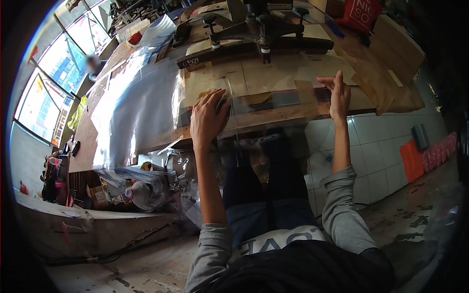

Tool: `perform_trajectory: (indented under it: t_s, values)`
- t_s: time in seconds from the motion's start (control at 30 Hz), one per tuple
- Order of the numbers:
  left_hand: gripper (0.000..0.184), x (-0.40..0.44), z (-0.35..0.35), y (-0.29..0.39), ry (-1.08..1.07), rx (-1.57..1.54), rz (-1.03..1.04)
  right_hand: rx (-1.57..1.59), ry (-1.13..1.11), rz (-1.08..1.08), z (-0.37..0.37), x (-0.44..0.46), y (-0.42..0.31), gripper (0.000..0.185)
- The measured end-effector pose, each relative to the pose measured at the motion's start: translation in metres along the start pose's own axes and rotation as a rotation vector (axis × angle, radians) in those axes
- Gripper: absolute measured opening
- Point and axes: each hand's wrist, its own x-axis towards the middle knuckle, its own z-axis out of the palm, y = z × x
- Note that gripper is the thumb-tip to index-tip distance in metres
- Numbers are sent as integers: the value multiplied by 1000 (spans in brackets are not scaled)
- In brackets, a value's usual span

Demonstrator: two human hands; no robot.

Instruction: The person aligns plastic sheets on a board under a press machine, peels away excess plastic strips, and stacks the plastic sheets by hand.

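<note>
My left hand (209, 118) is at the front of the wooden workbench (224, 80), beside a pile of shiny clear plastic sheets (134, 105). Its fingers are curled and closed at what looks like the edge of a clear plastic sheet (237, 112). That sheet is nearly invisible; faint reflections show across the bench edge and above my lap. Raised at the right side, my right hand (339, 95) has thumb and fingers brought together in a pinch, apparently on the same sheet's other side. Brown tape strips (307, 95) lie on the bench between my hands.
A dark metal press frame (264, 36) with a long bar spans the bench ahead. A red bag (359, 17) sits at the back right. Below the left side are a large plastic bottle (144, 195) and loose film. Another person (93, 66) is by the windows.
</note>
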Motion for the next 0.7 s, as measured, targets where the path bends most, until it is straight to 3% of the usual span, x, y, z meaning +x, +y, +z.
perform_trajectory:
  t_s: [0.7]
  values:
    - [35, 0, -1, 2, 19, 17, 14, -68, 6, -29, 0, 0, 5, 64]
